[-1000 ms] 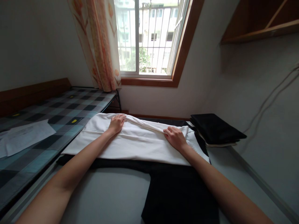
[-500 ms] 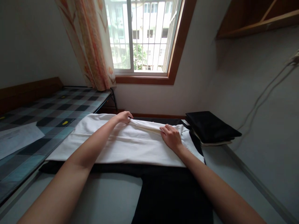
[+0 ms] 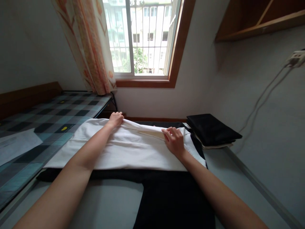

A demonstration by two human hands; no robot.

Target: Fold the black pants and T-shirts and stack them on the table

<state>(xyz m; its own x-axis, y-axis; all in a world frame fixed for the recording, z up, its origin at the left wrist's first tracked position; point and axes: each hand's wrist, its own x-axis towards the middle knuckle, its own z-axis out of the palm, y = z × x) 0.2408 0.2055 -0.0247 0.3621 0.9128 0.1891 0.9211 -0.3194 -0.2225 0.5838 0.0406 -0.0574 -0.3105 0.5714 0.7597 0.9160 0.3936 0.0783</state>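
left hand and right hand both pinch white cloth, black cloth spreading nearer than their gripping fingers.

Upper cloth over lower cloth, bed at left, stack at right, window behind

White cloth, black garment, checked blue-grey mattress, orange-flowered curtain.

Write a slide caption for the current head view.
Left hand and right hand hold white cloth, spread over black fabric, near its far edge.
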